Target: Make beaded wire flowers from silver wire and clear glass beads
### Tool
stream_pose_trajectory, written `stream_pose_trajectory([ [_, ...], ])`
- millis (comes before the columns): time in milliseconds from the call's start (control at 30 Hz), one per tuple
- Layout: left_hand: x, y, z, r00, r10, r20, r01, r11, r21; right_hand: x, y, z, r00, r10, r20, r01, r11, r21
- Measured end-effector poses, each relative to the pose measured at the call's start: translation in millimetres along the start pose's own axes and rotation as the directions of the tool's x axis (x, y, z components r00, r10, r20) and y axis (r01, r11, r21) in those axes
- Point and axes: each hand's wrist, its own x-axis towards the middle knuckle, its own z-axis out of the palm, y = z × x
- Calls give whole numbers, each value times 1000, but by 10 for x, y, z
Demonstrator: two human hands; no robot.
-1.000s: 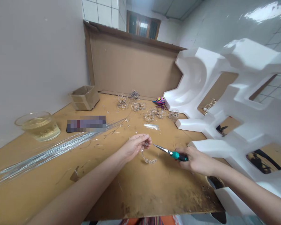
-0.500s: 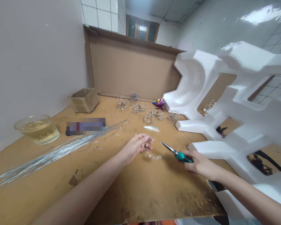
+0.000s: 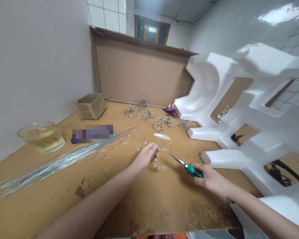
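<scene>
Pinched in the fingers of my left hand (image 3: 149, 154) is a loop of thin wire strung with clear beads (image 3: 160, 168). The beads hang along the lower part of the loop, just above the tabletop. My right hand (image 3: 206, 177) is wrapped round the green and black handles of long-nose pliers (image 3: 186, 165). Their slim metal tip points left and is very near the right side of the wire loop. I cannot tell whether the tip touches the wire. Beyond my hands lie short cut wires (image 3: 162, 136) and several finished-looking beaded wire clusters (image 3: 167, 121).
Long straight wires (image 3: 64, 161) lie across the left, by a glass of yellowish liquid (image 3: 43, 137) and a blurred dark object (image 3: 92, 134). A small cardboard box (image 3: 91, 107) stands behind. White foam packing (image 3: 224, 126) borders the right; a colourful pouch-like item (image 3: 170, 108) sits at the back.
The bead loop has turned and opened into a rounder ring, with its beads gathered at the bottom. The pliers have shifted slightly left, their tip now close to the wire.
</scene>
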Motion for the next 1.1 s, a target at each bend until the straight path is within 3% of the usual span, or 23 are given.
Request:
stream_pose_trajectory([
  [267,2,-34,-8,999,-3,-50,10,990,138,-50,59,-60,994,55,-90,-78,957,-280],
  [433,47,-106,-47,994,61,-85,-38,968,248,-73,-72,-90,986,76,-147,-124,928,-351],
  [667,-4,-153,-12,988,144,-47,-111,898,425,-34,-287,-19,979,75,-189,-150,897,-416],
  [900,-30,-156,14,984,172,-37,-137,882,451,-20,-318,16,979,66,-191,-151,867,-475],
  [1100,-54,-118,53,994,55,91,-88,911,404,15,-319,34,976,65,-206,-163,849,-503],
])
